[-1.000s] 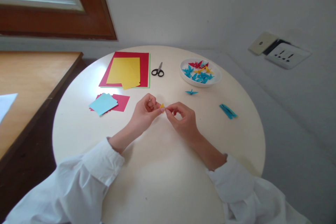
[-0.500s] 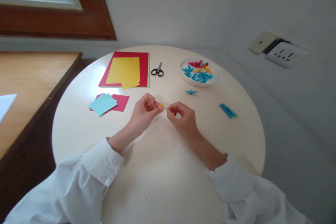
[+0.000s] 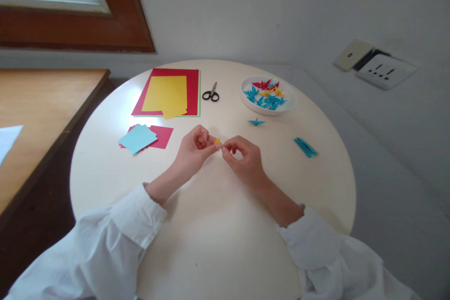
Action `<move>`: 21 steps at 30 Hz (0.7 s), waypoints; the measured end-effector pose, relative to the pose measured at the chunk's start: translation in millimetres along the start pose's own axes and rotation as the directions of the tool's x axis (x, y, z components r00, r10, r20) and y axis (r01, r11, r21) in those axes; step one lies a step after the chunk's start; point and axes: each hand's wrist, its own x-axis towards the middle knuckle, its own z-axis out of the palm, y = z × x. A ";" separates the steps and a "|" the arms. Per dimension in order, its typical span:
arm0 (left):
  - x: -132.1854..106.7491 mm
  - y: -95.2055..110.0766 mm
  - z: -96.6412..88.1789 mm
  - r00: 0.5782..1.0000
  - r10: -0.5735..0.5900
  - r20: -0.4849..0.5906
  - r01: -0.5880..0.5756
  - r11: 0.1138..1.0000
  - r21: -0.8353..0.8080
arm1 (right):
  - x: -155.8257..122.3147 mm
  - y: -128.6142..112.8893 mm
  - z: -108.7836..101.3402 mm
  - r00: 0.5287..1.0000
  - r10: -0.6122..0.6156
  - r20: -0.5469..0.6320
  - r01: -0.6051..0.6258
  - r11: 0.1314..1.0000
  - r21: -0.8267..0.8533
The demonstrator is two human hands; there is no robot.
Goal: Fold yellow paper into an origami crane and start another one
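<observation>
A small folded piece of yellow paper (image 3: 217, 142) is pinched between the thumb and forefinger of my left hand (image 3: 197, 147), above the middle of the table. My right hand (image 3: 245, 155) is closed in a pinch at the right edge of the same paper. Its fingertips meet those of my left hand and hide part of the fold. Beyond my right hand a single blue paper crane (image 3: 256, 122) rests on the table. To the left of my left hand lies a pile of light blue (image 3: 138, 139) and pink paper pieces (image 3: 163, 136).
Toward the back of the round white table (image 3: 218, 243) are yellow sheets (image 3: 165, 94) on red ones (image 3: 193, 89), and black-handled scissors (image 3: 211, 95). A white dish (image 3: 269, 112) holds several red, yellow and blue cranes. Folded blue strips (image 3: 305, 147) lie at the right.
My right fingertips have shifted slightly left, closer to my left fingers, and the yellow paper has moved a little to the right. The other things on the table stay in place.
</observation>
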 end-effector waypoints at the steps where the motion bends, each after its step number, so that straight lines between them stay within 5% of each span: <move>1: 0.2 -0.5 -0.1 1.000 0.000 0.003 0.000 1.000 -0.007 | 0.1 0.2 0.1 1.000 0.002 -0.002 -0.002 1.000 0.002; 10: 2.3 -1.1 -3.4 0.999 0.009 -0.048 -0.012 0.998 -0.066 | -2.0 5.9 1.2 0.986 0.143 0.086 -0.153 0.980 0.124; 14: 1.0 -0.6 -2.1 0.998 -0.064 -0.012 0.062 0.988 -0.140 | -3.1 4.8 3.5 0.976 0.133 0.172 -0.154 0.981 0.114; 21: 0.7 2.0 -0.4 0.991 -0.130 -0.011 0.125 0.968 -0.220 | -2.2 6.6 4.8 0.980 0.132 0.147 -0.153 0.978 0.142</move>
